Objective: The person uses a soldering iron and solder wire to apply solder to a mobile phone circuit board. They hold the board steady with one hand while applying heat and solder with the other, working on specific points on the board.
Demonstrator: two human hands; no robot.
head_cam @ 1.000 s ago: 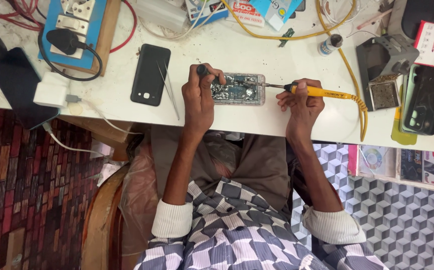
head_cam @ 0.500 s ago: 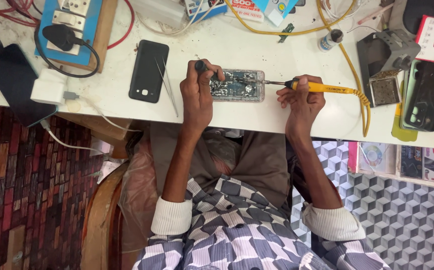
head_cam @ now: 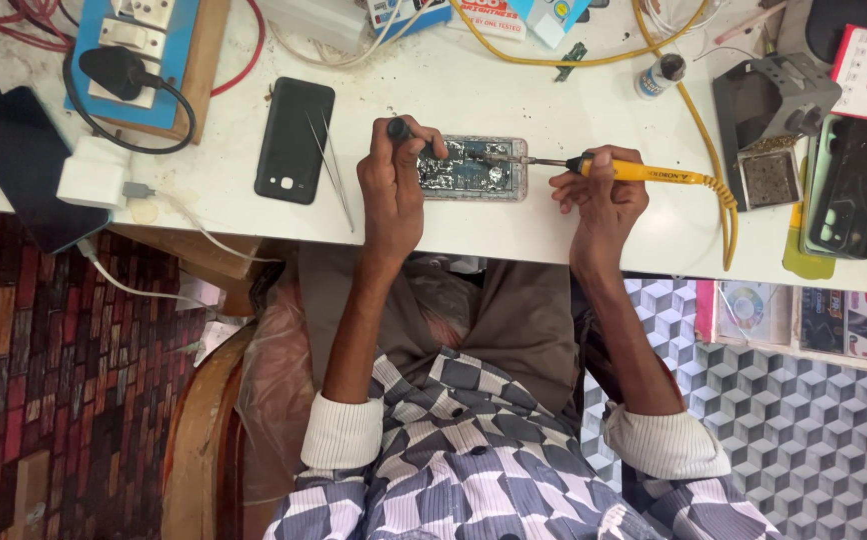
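Little has moved since earlier; right hand (head_cam: 602, 195) still grips yellow-handled soldering iron (head_cam: 644, 172), tip on opened phone's exposed circuit board (head_cam: 474, 168) at white bench (head_cam: 514, 90) edge. Left hand (head_cam: 392, 190) pinches a dark-tipped tool (head_cam: 397, 128), bracing the board; best keep the tip steady, touch briefly

Tweezers (head_cam: 332, 165) between phone (head_cam: 295, 140) and board (head_cam: 474, 168)

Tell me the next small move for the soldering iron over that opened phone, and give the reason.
Probably ease the yellow soldering iron slightly leftward: its tip sits at the opened phone's right edge, the right hand grips the handle, and the left hand steadies the board with a dark tool.
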